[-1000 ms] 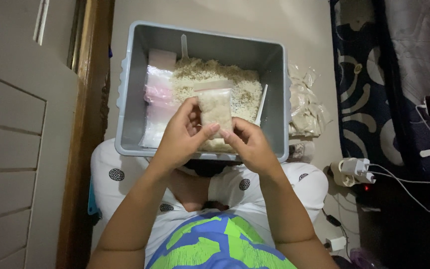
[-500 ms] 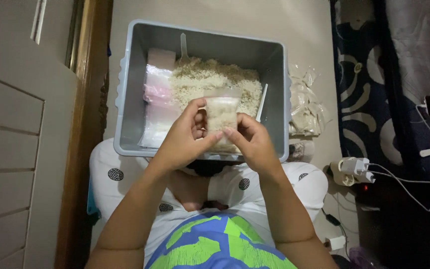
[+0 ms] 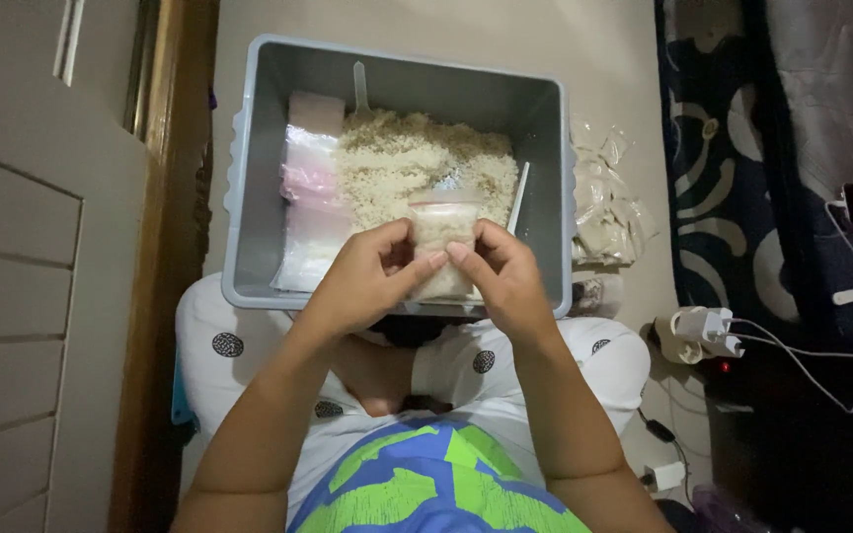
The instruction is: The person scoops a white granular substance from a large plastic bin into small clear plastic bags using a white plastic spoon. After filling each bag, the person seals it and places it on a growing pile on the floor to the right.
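Above the near rim of the grey plastic tub (image 3: pixel 249 197), the small clear bag (image 3: pixel 440 247) of pale grain is held upright between both hands, its open mouth pointing away from the person toward the heap inside the tub. The left hand (image 3: pixel 367 281) comes in from the left, thumb and forefingers pinching the bag's left edge at about mid-height. The right hand (image 3: pixel 505 276) mirrors it from the right, fingers pinched onto the bag's right edge, so the fingertips of the two hands nearly meet across the front of the bag. The lower part of the bag hangs below the fingers, in front of the tub's near wall; whether it touches the rim cannot be told.

Inside the tub, a mound of loose grain (image 3: pixel 417 173) fills the middle and right, directly beyond the bag. A white scoop handle (image 3: pixel 359 84) sticks up at the far edge of the mound, and a thin white stick (image 3: pixel 517 197) leans against the right wall. A stack of empty plastic bags (image 3: pixel 310 202), clear with pink strips, lies along the tub's left side. Outside the tub on the right, a pile of filled bags (image 3: pixel 604 207) sits on the floor. Further right, a white charger plug and cables (image 3: pixel 708 326) lie near a dark patterned cloth (image 3: pixel 723 148).
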